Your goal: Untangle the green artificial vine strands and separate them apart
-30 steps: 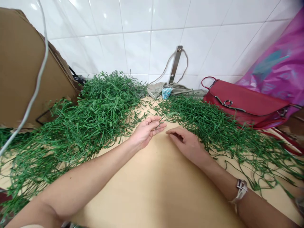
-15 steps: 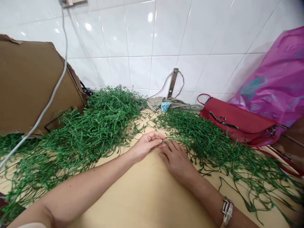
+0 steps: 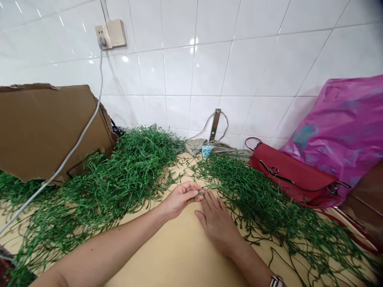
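My left hand (image 3: 179, 200) lies on the pale wooden tabletop (image 3: 179, 255) with its fingertips curled together on a thin green strand (image 3: 200, 193) of artificial vine. My right hand (image 3: 217, 223) rests flat beside it, fingers apart and holding nothing, its fingertips just below that strand. Two large tangled masses of the green vine lie on either side: one (image 3: 119, 179) to the left and one (image 3: 254, 191) to the right. A wristband (image 3: 277, 282) shows on my right wrist at the bottom edge.
A cardboard sheet (image 3: 44, 131) leans at the left, crossed by a white cable (image 3: 80, 123). A red handbag (image 3: 287, 171) and a pink plastic bag (image 3: 335, 135) stand at the right. Grey cloth (image 3: 194, 146) and a metal bracket (image 3: 214, 124) sit against the white tiled wall (image 3: 179, 71).
The view has tilted upward, showing more wall and a socket. My right hand has moved closer to my left, and my left fingertips have closed together at the strand.
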